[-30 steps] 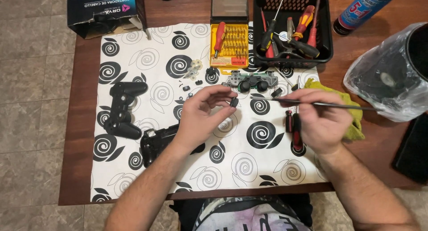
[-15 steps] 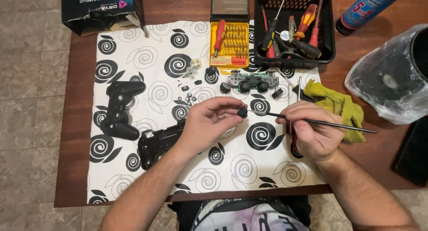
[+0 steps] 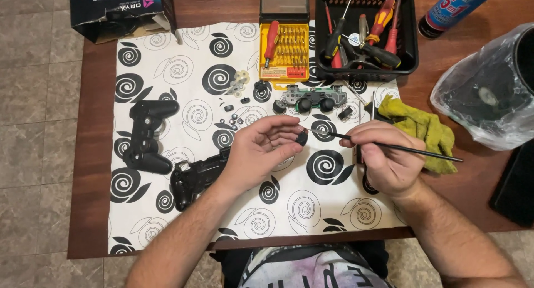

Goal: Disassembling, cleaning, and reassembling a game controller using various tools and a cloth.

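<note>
We are holding both hands over the white cloth printed with black spirals [image 3: 311, 210], which is covering a brown wooden table [image 3: 94, 199]. Our left hand [image 3: 261, 152] is pinching a small black rounded plastic part [image 3: 301, 138] between thumb and fingertips, keeping it raised just above the cloth near the middle of the table. Our right hand [image 3: 386, 157] is gripping a thin black rod-like tool [image 3: 389, 146] the way one grips a pen, with its tip touching or nearly touching the small part; we cannot tell which.

Beside our left wrist a black controller shell half [image 3: 194, 179] is lying on the cloth, and further left a second black controller shell [image 3: 147, 135] is lying apart from it. Right of our right hand a crumpled yellow-green rag [image 3: 425, 127] is resting at the cloth's edge.

Beyond the hands, a green circuit board with two black thumbsticks [image 3: 311, 98] is lying near several small loose black buttons [image 3: 236, 113]. Farther back, a yellow open case of screwdriver bits [image 3: 285, 51] is sitting next to a black plastic basket of hand tools [image 3: 411, 54]. At the far right, a clear plastic bag [image 3: 484, 93] is covering a dark object.
</note>
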